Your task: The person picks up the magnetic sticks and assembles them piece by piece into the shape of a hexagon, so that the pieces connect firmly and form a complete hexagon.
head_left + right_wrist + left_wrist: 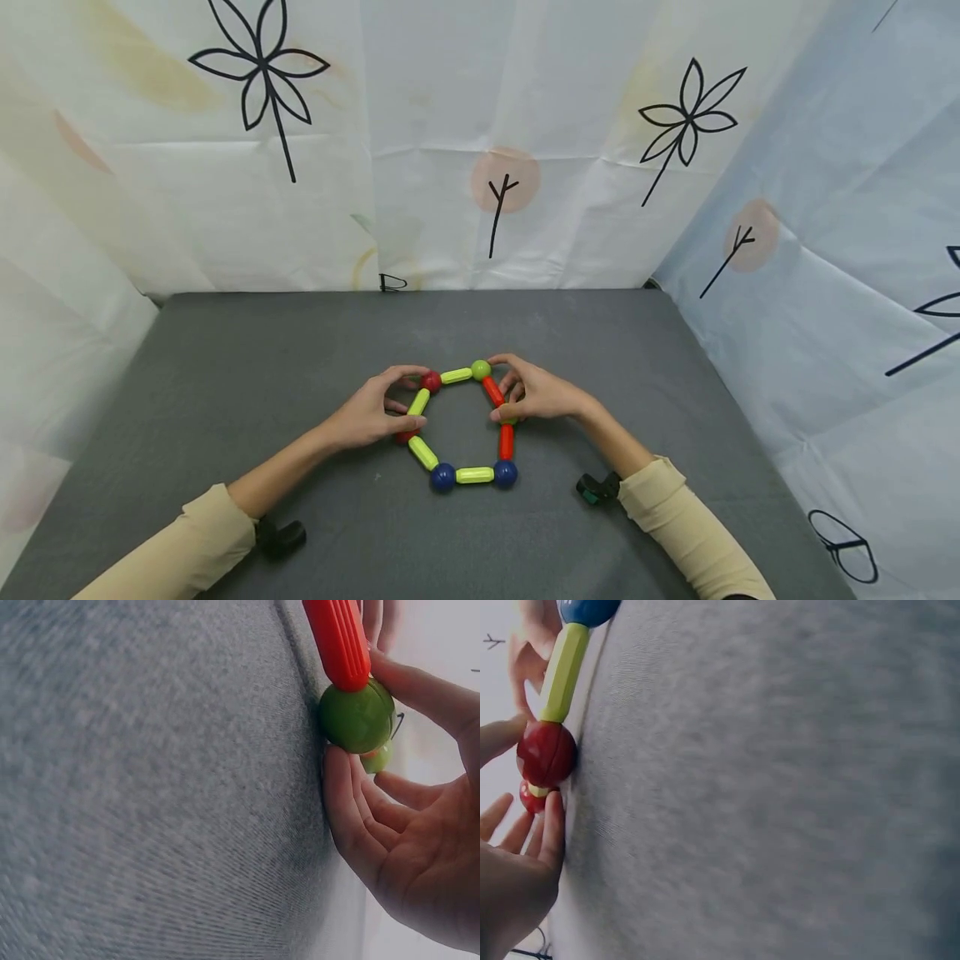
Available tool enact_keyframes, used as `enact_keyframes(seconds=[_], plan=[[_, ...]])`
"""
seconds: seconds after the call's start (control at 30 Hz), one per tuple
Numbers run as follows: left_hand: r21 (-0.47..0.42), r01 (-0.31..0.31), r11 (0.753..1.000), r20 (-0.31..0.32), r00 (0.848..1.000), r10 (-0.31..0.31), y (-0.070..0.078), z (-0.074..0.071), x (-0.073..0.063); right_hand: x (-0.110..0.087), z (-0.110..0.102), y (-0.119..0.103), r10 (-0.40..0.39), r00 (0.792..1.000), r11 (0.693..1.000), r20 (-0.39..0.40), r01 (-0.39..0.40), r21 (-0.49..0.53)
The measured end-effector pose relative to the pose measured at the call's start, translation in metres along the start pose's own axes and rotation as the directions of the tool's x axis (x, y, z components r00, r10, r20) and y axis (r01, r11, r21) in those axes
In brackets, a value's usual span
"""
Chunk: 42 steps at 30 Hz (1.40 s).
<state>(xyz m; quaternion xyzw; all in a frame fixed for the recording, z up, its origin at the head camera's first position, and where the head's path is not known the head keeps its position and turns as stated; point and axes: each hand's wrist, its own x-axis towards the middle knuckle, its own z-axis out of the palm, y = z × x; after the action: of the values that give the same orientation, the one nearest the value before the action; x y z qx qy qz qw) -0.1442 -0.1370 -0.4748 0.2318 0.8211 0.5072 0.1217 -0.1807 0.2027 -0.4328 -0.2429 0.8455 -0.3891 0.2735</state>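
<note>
A closed six-sided ring of toy building rods and balls lies flat on the grey table (360, 533). Two red balls (431, 382) are at its left, two green balls (481, 370) at its right, two blue balls (442, 477) at the near side. Yellow-green rods (475, 475) and two red rods (507, 442) join them. My left hand (372, 410) holds the left side, thumb on the nearer red ball (547, 754), fingers reaching the farther one. My right hand (546, 392) holds the right side, thumb at the nearer green ball (356, 716), forefinger at the far one.
A white cloth (435, 208) printed with plants hangs behind the table, and another (817, 333) lines the right side. A small black device (281, 540) sits at my left wrist, a similar one (597, 489) at my right.
</note>
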Motion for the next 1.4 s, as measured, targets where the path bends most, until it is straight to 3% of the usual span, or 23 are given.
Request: enact_keyframes(seconds=[0.1,0.2,0.37,0.6,0.77,0.9,1.07,1.4], plan=[[0.065,0.021,0.998,-0.004,1.000,-0.020,0.002,0.003,0.004,-0.001,0.002,-0.001,0.007,1.000,0.999,-0.028,-0.009,-0.050],[0.113,0.010,0.994,-0.048,0.999,-0.005,0.004,0.007,0.007,-0.002,0.004,-0.003,0.032,0.998,0.996,-0.055,-0.036,-0.078],[0.134,-0.002,0.991,-0.102,0.995,0.016,0.005,0.008,0.010,-0.006,0.005,-0.007,0.077,0.994,0.994,-0.079,-0.083,-0.071],[0.107,0.007,0.994,-0.051,0.999,-0.001,0.002,-0.002,0.015,-0.008,0.002,-0.003,0.058,0.995,0.997,-0.076,-0.061,-0.039],[0.132,-0.005,0.991,0.004,1.000,0.004,0.003,-0.006,0.021,0.001,0.001,0.000,0.032,0.990,0.997,-0.139,-0.040,-0.059],[0.177,-0.022,0.984,-0.005,1.000,0.023,0.007,-0.003,0.032,0.014,0.000,-0.002,0.016,0.981,0.992,-0.194,-0.040,-0.117],[0.187,-0.020,0.982,-0.027,0.999,0.025,0.011,0.001,0.048,0.028,-0.001,-0.004,-0.033,0.982,0.983,-0.187,-0.002,-0.185],[0.134,-0.046,0.990,-0.021,0.999,0.049,0.010,0.004,0.056,0.028,-0.011,-0.003,0.078,0.983,0.991,-0.166,-0.095,-0.094]])
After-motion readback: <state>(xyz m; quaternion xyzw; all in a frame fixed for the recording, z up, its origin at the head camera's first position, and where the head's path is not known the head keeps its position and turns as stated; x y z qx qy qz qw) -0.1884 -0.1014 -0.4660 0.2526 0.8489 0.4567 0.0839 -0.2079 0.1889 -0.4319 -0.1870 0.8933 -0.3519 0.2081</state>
